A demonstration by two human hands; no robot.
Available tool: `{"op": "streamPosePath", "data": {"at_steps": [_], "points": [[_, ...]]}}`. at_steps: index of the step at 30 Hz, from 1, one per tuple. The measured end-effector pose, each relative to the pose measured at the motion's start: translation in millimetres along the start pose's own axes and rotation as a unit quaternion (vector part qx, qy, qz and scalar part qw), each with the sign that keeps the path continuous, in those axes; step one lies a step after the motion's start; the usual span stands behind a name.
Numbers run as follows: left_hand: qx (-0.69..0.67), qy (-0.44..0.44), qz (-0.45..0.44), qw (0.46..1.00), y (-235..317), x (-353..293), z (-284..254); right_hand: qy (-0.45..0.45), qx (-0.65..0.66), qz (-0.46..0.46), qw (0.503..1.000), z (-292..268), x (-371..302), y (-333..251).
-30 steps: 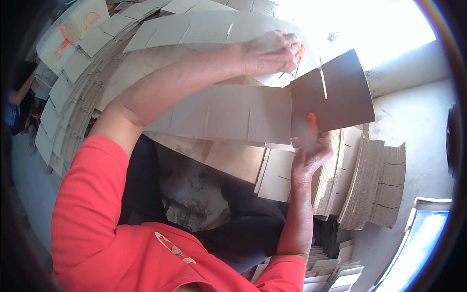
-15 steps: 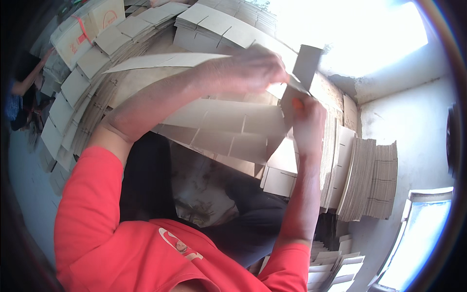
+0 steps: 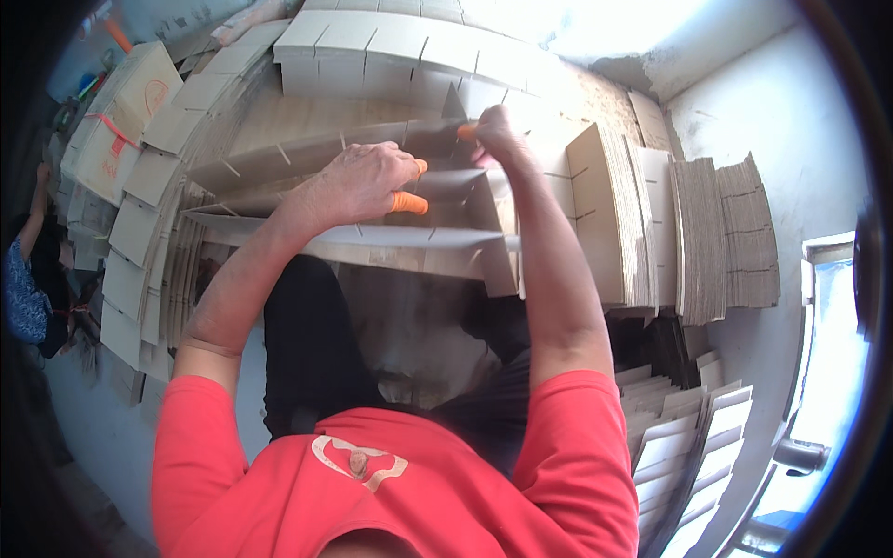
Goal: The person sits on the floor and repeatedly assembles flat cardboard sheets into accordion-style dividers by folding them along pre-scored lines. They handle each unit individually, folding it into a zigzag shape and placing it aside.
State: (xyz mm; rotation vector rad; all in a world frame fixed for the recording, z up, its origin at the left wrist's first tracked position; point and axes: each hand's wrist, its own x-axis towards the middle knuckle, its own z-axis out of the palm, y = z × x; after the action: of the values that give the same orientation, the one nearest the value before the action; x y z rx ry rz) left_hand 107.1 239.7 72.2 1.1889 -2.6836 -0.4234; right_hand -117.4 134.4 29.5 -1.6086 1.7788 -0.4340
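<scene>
Pale wooden tabletop (image 3: 270, 121) bears a slotted cardboard partition (image 3: 451, 186) at twelve o'clock, strips spread on edge; a second ago one lay flatter. Left hand (image 3: 365, 184) curls orange-capped fingers over it, right hand (image 3: 499, 138) bends its own at one o'clock; whether either grasps, I cannot tell. Strapped carton (image 3: 126, 153) at ten o'clock, contents hidden; cardboard stacks (image 3: 637, 228) at three

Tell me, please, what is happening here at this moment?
A person in a red shirt is handling long slotted cardboard strips, standing on edge. The left hand is over their middle; the right hand is at their right end, near a crossing strip. Exact contact is unclear. Both hands wear orange finger covers. Cardboard stacks stand further right.
</scene>
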Motion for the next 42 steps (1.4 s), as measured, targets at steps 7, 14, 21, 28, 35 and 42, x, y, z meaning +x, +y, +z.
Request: {"op": "streamPosePath", "data": {"at_steps": [7, 14, 21, 28, 35, 42], "points": [[-0.002, 0.073, 0.011, 0.997, -7.9, -44.8, 40.2, 0.335, -0.235, -0.177, 0.895, -35.5, -162.2, 95.6], [0.003, 0.088, 0.008, 0.996, -10.4, -41.0, 69.6, 0.056, -0.389, 0.046, 0.918, 39.3, -211.1, 166.1], [0.022, 0.079, 0.006, 0.997, -5.4, -29.4, 73.3, 0.091, -0.461, 0.023, 0.882, 55.0, -175.8, 248.2], [-0.030, 0.089, -0.038, 0.995, -33.6, -46.5, 83.4, 0.181, -0.310, -0.013, 0.933, -11.1, -207.7, 198.2], [-0.089, 0.103, 0.015, 0.991, -8.2, -35.6, 99.1, 0.285, -0.381, 0.041, 0.879, -45.3, -220.5, 203.5], [-0.099, 0.079, 0.044, 0.991, 24.4, -16.6, 102.0, 0.232, -0.430, 0.088, 0.868, -71.5, -195.6, 203.0]]}}
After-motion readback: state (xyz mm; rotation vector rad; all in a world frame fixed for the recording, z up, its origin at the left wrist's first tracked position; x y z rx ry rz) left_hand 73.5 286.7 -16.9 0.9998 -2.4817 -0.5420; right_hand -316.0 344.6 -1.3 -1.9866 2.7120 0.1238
